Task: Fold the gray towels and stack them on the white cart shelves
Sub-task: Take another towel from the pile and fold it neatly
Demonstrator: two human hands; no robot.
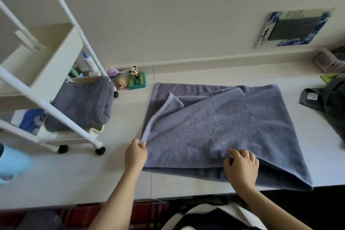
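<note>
Pale, smooth tabletop (pixel 186 188) is running along a cream wall, and a gray towel (pixel 220 129) is lying spread across it, doubled over, its long axis running left to right in front of the person. Its terry pile is looking soft and nubbly, with a flat woven hem band along the left edge. Left hand (pixel 136 155) is pinching the near-left corner of the upper layer, thumb and fingers closed on the hem. Right hand (pixel 241 166) is gripping a bunched ridge of cloth at the near edge, fingers curled into it. Both hands are sitting at the near side, so the free cloth is lying away from the fingers, toward the wall; the next fold is probably going to carry one end across the long axis.

Left of the towel, a white cart (pixel 61 87) on black casters is already holding a folded towel (pixel 84 104) on its lower shelf, thick and rounded at the fold.
</note>
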